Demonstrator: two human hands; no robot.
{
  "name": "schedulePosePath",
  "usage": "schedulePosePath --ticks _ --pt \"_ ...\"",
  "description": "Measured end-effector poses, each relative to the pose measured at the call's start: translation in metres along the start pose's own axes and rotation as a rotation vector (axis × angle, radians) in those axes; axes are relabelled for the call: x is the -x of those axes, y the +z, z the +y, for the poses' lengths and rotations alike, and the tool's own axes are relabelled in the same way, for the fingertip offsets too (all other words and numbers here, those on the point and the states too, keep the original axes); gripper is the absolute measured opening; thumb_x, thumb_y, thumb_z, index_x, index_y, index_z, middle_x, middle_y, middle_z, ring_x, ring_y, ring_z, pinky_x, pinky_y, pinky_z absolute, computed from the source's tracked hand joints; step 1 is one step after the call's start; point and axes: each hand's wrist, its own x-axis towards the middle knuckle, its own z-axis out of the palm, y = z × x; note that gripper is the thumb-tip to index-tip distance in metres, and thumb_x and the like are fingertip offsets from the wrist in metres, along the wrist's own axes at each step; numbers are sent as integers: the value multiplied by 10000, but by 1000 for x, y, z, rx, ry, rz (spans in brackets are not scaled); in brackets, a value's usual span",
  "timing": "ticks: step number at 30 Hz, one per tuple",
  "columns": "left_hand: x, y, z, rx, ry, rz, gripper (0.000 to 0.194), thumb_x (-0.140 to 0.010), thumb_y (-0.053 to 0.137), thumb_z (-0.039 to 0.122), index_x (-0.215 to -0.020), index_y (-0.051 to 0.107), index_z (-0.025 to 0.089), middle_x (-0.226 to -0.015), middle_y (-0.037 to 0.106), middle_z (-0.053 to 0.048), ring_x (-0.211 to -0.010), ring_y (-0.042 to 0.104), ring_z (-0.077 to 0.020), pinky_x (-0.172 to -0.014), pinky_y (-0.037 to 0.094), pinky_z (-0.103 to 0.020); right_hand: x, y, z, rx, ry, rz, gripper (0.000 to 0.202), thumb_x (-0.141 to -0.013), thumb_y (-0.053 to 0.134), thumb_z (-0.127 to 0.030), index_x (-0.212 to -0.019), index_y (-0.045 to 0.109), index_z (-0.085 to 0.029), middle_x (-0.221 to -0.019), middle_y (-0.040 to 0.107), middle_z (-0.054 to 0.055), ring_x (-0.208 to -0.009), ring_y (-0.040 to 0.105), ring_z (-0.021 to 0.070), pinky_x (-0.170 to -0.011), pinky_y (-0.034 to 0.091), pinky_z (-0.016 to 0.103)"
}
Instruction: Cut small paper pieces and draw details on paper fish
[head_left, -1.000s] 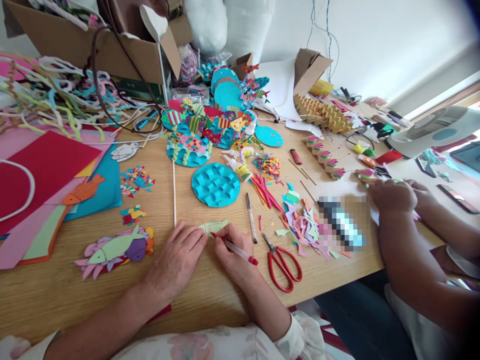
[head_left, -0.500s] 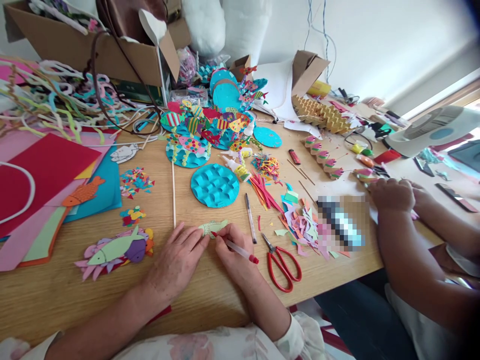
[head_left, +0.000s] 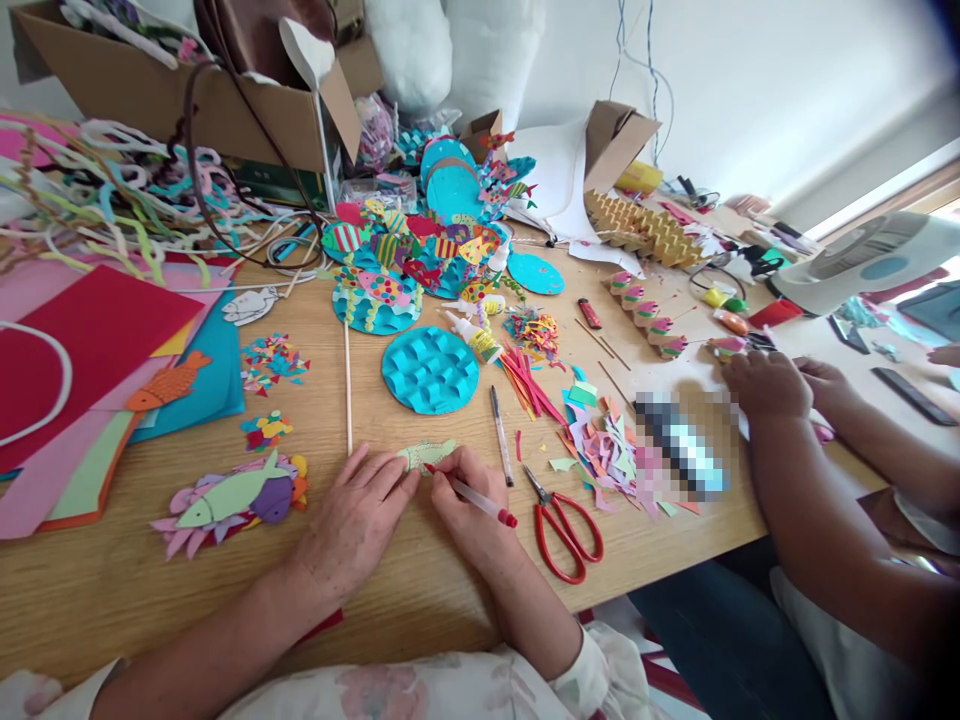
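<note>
A light green paper fish (head_left: 429, 455) with inked scale marks lies flat on the table between my hands. My left hand (head_left: 356, 520) rests palm down with its fingers stretched out, the fingertips at the fish's left end. My right hand (head_left: 472, 510) pinches a red pen (head_left: 480, 498) with a clear barrel, its tip touching the fish. Part of the fish is hidden under my fingers. Red-handled scissors (head_left: 566, 535) lie open to the right of my right hand, and another pen (head_left: 501, 437) lies above it.
A pile of paper fish (head_left: 232, 505) lies left. Ahead sit a woven blue disc (head_left: 430, 370), a glue bottle (head_left: 474, 335) and a wooden stick (head_left: 347, 390). Paper scraps (head_left: 607, 445) lie right. A co-worker's hands (head_left: 772, 385) work at the far right.
The co-worker's hands have shifted slightly left and nearer. Part of another hand now shows at the right edge. My own hands look almost unmoved, with the pen tip still on the fish.
</note>
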Motion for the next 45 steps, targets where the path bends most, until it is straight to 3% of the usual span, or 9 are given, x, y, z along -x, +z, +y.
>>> schedulePosePath --ticks 45 --pt "-2 -1 2 -7 13 -30 333 -849 414 81 -1108 608 162 -989 618 -93 -992 530 -243 -965 371 -498 1 -6 2 -61 44 -4 74 -718 467 -198 -648 491 -199 -472 447 -72 -416 402 86 -442 309 204"
